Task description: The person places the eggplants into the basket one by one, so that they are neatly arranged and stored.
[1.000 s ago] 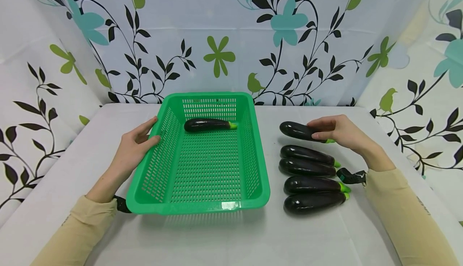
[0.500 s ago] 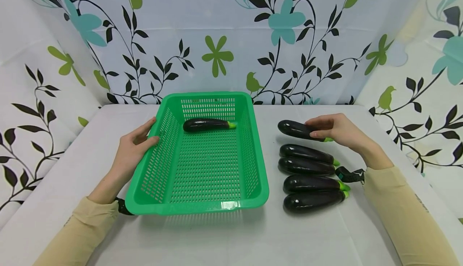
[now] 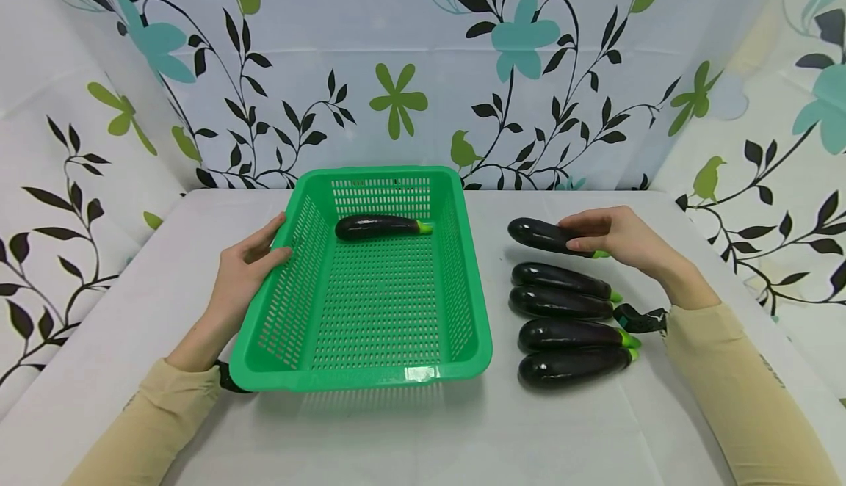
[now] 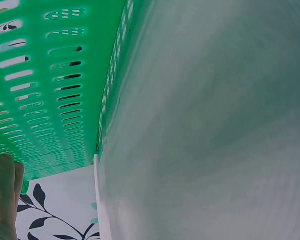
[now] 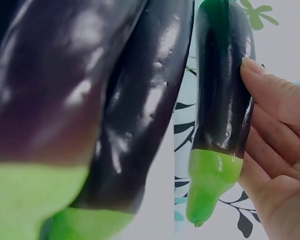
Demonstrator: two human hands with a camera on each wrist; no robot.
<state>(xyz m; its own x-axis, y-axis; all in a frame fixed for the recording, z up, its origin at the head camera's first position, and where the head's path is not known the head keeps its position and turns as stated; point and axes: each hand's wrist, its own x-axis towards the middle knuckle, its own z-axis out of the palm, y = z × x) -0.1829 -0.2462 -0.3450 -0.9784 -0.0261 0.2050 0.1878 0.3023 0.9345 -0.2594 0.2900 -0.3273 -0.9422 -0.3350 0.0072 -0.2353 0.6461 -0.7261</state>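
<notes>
A green plastic basket (image 3: 370,379) with slotted walls stands left of centre, one dark eggplant (image 3: 377,227) lying near its far end. My left hand (image 3: 246,262) holds the basket's left rim, thumb at the top edge; the left wrist view shows two of its fingers (image 4: 6,187) along the outer wall. My right hand (image 3: 617,240) pinches another eggplant (image 3: 538,235) close to its green stem end, thumb on the near side. That eggplant is slightly apart from the others, close over the table. In the right wrist view, the thumb (image 5: 275,92) presses the held eggplant's (image 5: 222,85) skin.
Several more eggplants lie in a column nearer me: a pair (image 3: 562,289) just below the held one, then a second pair (image 3: 575,350). All their green ends point right. White cloth covers the table (image 3: 423,442), and a leaf-patterned curtain (image 3: 423,53) rises behind.
The head view has shifted very slightly. Both hands keep their places, the left on the basket rim and the right on the eggplant.
</notes>
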